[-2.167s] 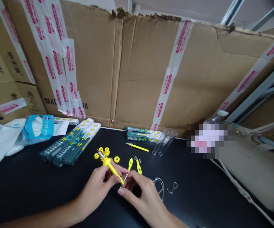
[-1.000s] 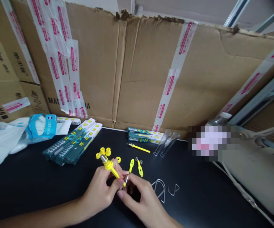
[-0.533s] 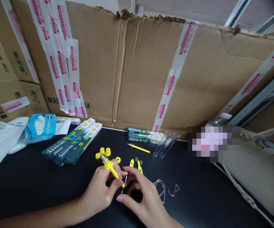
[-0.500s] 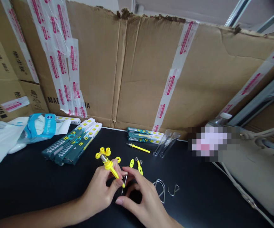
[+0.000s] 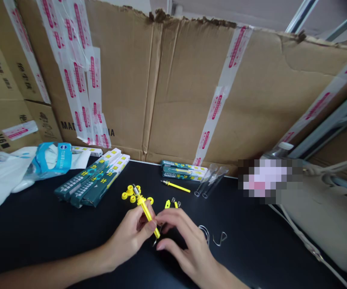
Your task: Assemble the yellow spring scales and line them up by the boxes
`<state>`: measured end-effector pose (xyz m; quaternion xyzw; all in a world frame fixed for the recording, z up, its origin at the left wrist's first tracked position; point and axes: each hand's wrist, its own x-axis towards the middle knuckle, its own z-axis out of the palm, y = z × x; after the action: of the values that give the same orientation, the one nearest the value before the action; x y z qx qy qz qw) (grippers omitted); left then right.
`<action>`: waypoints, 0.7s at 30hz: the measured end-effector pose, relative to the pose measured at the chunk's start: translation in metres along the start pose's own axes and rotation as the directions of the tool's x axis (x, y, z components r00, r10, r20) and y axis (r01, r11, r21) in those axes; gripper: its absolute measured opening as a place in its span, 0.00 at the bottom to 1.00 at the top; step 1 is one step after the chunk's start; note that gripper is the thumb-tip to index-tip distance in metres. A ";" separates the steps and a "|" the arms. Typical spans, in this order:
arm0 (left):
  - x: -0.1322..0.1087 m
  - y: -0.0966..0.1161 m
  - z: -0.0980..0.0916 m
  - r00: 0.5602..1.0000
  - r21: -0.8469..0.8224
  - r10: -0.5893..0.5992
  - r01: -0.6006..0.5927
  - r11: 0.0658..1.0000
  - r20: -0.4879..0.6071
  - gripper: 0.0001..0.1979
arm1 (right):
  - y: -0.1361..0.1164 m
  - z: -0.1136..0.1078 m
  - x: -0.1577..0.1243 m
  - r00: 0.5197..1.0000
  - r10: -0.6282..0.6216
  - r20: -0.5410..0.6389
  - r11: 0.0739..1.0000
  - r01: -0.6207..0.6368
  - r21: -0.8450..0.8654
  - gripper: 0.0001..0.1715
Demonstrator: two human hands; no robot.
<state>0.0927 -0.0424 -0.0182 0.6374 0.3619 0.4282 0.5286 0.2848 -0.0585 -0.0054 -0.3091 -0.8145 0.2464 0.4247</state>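
Observation:
My left hand point(image 5: 135, 230) pinches the yellow rod of a spring scale point(image 5: 148, 214), tilted with its metal spring end pointing up and away. By the rod's lower end shows a small metal wire hook point(image 5: 154, 242), partly hidden; I cannot tell whether it is joined to the rod. Close on the right is my right hand point(image 5: 188, 241), fingers curved and thumb apart from them, the fingertips beside the rod's lower part. Beyond the hands lie yellow ring caps point(image 5: 130, 190), small yellow tabs point(image 5: 167, 204) and a second yellow rod point(image 5: 177, 187).
Bent wire hooks point(image 5: 220, 239) lie right of my right hand. Two clear tubes point(image 5: 214, 184) and green-white boxes point(image 5: 183, 171) stand toward the cardboard wall point(image 5: 185, 92). More boxes point(image 5: 92, 180) and a tissue pack point(image 5: 53, 158) are left. A beige bag point(image 5: 320, 224) sits right.
The yellow rod has shifted slightly right and turned a little more upright in my left hand. My right hand has moved slightly right, its fingers now covering part of the small yellow tabs.

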 end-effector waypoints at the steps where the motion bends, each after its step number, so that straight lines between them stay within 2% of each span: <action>1: 0.001 0.002 0.000 0.999 -0.033 -0.034 0.034 0.999 0.018 0.25 | 0.001 -0.004 0.000 0.997 -0.071 0.033 0.995 0.073 -0.061 0.16; 4: 0.003 0.006 -0.001 0.994 -0.095 -0.103 0.107 0.990 0.046 0.26 | 0.004 -0.012 0.000 0.970 -0.235 0.066 0.946 0.243 -0.213 0.20; 7: 0.005 0.007 -0.002 0.989 -0.130 -0.135 0.141 0.981 0.052 0.26 | 0.005 -0.012 0.003 0.942 -0.331 0.063 0.882 0.332 -0.334 0.17; 11: 0.005 0.003 -0.002 0.986 -0.144 -0.144 0.155 0.977 0.084 0.26 | 0.002 -0.011 0.004 0.919 -0.374 0.121 0.796 0.386 -0.467 0.12; 17: 0.005 -0.002 -0.002 0.982 -0.106 -0.132 0.146 0.984 0.132 0.25 | 0.001 -0.010 -0.002 0.866 -0.459 0.197 0.624 0.472 -0.623 0.12; 21: 0.005 -0.005 -0.001 0.982 -0.129 -0.139 0.154 0.980 0.125 0.26 | 0.002 -0.009 -0.004 0.874 -0.448 0.188 0.615 0.454 -0.645 0.11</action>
<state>0.0932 -0.0364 -0.0217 0.5947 0.3463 0.3744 0.6215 0.2946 -0.0590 -0.0043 -0.2252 -0.8998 -0.1772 0.3289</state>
